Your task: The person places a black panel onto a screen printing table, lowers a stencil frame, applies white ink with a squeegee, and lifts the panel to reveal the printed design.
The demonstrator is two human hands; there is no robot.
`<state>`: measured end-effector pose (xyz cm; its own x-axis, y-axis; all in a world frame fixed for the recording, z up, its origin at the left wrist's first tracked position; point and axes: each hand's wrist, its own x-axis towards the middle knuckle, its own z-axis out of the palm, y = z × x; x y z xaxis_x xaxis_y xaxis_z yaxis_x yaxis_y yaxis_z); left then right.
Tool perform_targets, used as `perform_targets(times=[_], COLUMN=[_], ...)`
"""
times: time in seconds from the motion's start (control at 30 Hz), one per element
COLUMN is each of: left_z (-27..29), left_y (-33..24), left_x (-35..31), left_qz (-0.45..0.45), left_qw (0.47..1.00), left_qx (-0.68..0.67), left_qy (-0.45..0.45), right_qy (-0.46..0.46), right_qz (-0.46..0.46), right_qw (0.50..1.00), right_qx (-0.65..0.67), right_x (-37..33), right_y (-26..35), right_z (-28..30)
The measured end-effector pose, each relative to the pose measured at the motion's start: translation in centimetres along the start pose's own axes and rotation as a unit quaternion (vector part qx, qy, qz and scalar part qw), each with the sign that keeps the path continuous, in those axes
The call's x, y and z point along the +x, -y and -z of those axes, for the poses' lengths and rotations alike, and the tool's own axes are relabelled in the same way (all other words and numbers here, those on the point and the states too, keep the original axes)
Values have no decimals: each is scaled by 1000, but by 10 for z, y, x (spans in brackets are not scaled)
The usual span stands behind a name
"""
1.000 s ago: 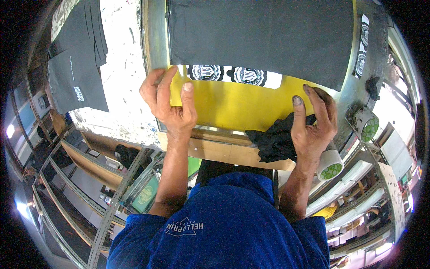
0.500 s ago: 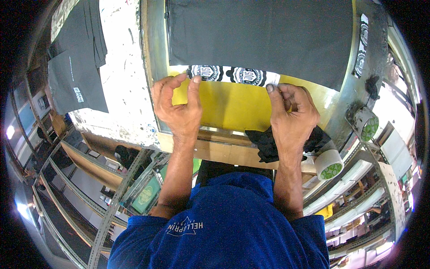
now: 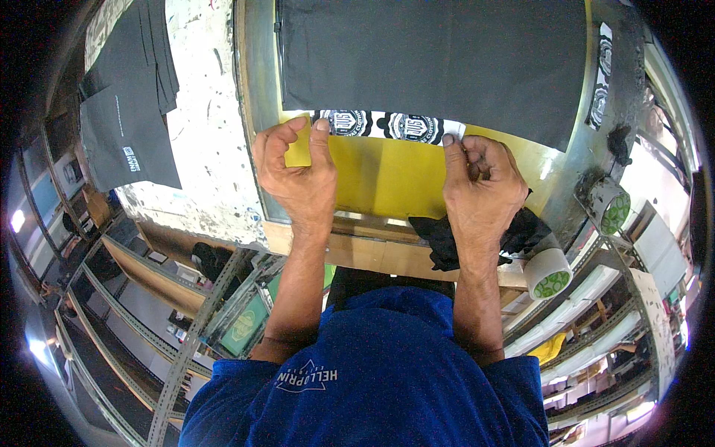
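Transfer strip (image 3: 387, 125), upper centre, spans the yellow platen (image 3: 387, 179) along the black fabric (image 3: 432, 67) edge; left hand (image 3: 298, 175) and right hand (image 3: 480, 182), fingers curled, pinch its ends—keep it taut, level.

A single head-worn fisheye view looks steeply down, close over the yellow platen (image 3: 387, 179) at frame centre, the wearer's blue shirt (image 3: 387, 387) along the bottom.
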<state>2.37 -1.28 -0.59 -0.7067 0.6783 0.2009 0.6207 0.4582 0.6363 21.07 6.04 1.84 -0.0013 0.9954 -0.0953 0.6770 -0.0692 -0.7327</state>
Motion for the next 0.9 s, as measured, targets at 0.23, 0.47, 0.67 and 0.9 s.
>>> perform_targets(times=[0.23,0.47,0.67,0.9], left_z=[-1,-3,-5,-4], left_y=[-3,-4,-1,-2], left_x=[0,0,-1,-1], left_qz=[0,5,-4,-17], left_qw=[1000,1000,1000,999], left_qx=[7,8,8,29], left_qy=[5,-3,-6,-3], right_qy=[-3,6,15,34], right_qz=[40,62,141,239], right_qw=[999,996,987,967], right_qx=[26,56,72,79], right_x=[2,0,-2,-7], right_y=[-4,-3,1,12], right_z=[-1,-2,0,9])
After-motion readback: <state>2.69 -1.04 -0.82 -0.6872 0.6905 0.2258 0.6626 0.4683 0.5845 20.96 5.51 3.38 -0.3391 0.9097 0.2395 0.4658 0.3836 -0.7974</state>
